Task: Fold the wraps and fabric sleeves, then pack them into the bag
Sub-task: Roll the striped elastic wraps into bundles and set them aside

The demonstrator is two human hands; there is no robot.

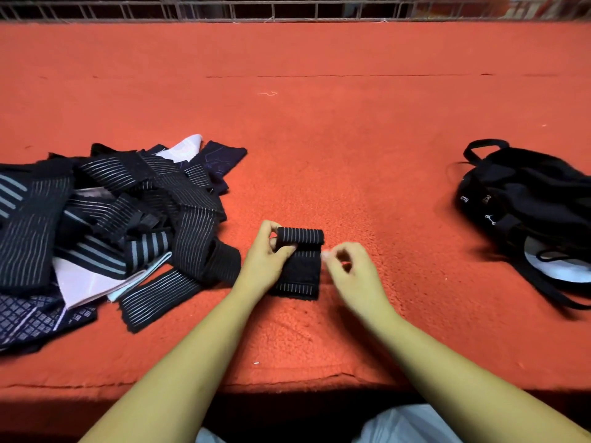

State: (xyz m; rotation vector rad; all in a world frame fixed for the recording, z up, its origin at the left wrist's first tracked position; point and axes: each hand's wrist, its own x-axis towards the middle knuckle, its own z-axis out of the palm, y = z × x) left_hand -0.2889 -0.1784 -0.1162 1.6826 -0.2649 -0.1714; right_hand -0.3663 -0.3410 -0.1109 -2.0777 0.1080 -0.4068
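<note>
While the left hand [267, 254] pinches a half-rolled wrap [300, 270], right hand [350, 270] curled beside it, grip unclear, the heap [112, 219] to its left waits unfolded.

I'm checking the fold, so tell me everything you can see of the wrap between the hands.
The wrap is black stretchy-looking fabric with thin pale stripes. It lies flat on the orange cloth, its far end rolled over. The left hand pinches that roll; the right hand, blurred, sits at its right edge, contact unclear.
</note>
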